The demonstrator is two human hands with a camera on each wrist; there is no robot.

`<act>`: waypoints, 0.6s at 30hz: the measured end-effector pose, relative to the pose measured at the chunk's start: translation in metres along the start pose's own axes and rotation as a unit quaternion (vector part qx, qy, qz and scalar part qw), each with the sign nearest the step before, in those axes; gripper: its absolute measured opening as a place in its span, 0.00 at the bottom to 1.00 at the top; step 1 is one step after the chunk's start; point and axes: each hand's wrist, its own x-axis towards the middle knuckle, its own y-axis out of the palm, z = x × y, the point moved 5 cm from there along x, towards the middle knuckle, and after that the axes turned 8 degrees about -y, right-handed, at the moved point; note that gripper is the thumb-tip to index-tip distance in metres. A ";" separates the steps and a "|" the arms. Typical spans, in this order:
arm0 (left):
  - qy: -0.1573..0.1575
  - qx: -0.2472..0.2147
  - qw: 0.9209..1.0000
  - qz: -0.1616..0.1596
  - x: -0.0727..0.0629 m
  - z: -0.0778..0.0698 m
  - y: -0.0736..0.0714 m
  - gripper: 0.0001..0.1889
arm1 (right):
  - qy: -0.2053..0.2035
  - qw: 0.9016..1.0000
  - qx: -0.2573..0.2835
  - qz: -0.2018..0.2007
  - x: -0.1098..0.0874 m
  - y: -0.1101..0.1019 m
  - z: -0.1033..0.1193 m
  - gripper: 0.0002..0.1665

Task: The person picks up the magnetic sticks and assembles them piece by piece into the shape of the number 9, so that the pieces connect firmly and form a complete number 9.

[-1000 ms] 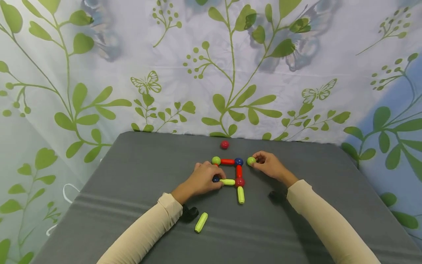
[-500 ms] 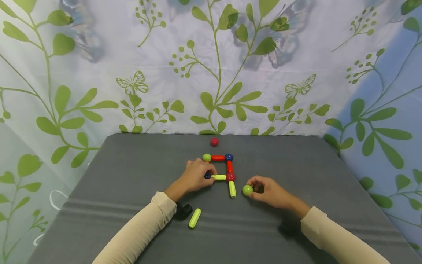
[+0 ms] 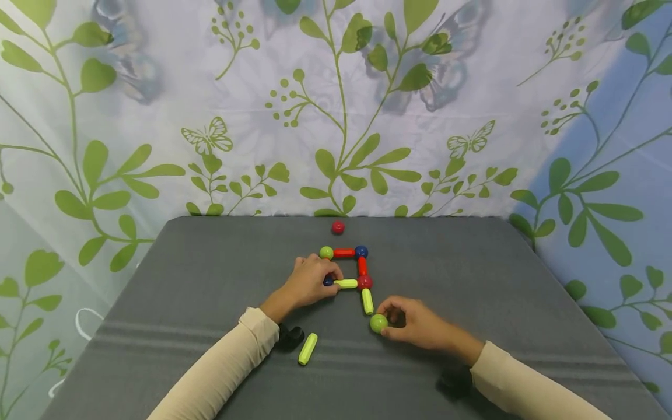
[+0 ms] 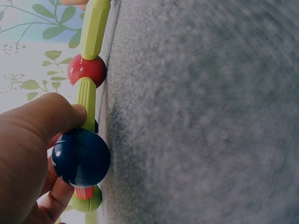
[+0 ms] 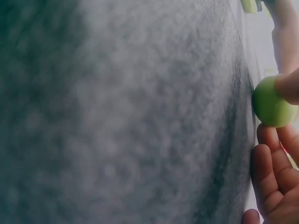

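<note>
Rods and balls of a magnetic building set form a square frame on the grey table. My left hand (image 3: 310, 279) pinches the yellow-green rod (image 4: 87, 102) at the frame's near side, next to a dark blue ball (image 4: 81, 157). That rod runs to a red ball (image 3: 364, 282), from which another yellow-green rod (image 3: 367, 302) points toward me. Red rods (image 3: 344, 252) link a green ball (image 3: 326, 252) and a second blue ball (image 3: 361, 252) at the back. With thumb and fingers, my right hand (image 3: 415, 324) holds a loose green ball (image 3: 378, 323) close to the free rod's end.
A loose red ball (image 3: 338, 227) lies near the back edge of the grey table (image 3: 446, 245). A spare yellow-green rod (image 3: 308, 349) rests to the front, by my left sleeve. Behind the table hangs a leaf-patterned curtain (image 3: 252, 105).
My right hand has brought the green ball from beside the back blue ball toward me, then left to the free rod's end. My left hand keeps its grip. The head view has shifted slightly.
</note>
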 end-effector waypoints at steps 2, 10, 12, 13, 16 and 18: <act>-0.002 0.001 1.000 -0.003 -0.001 0.000 0.000 0.04 | -0.006 1.000 -0.004 -0.002 0.002 0.001 0.002 0.16; -0.002 0.007 1.000 -0.005 -0.001 -0.001 -0.002 0.05 | -0.018 0.999 -0.032 -0.008 0.008 0.002 0.007 0.19; -0.002 0.010 1.000 -0.005 0.000 -0.001 -0.002 0.05 | -0.020 0.999 -0.034 -0.008 0.011 0.002 0.007 0.20; -0.002 0.011 1.000 -0.004 0.000 -0.001 -0.002 0.05 | -0.022 0.999 -0.034 -0.008 0.012 0.003 0.007 0.20; 0.002 0.010 1.000 -0.003 0.000 0.000 -0.001 0.05 | -0.029 0.999 -0.026 -0.010 0.014 0.005 0.008 0.21; 0.004 0.010 1.000 -0.001 0.000 0.001 0.000 0.05 | -0.034 0.999 -0.023 -0.011 0.015 0.006 0.009 0.21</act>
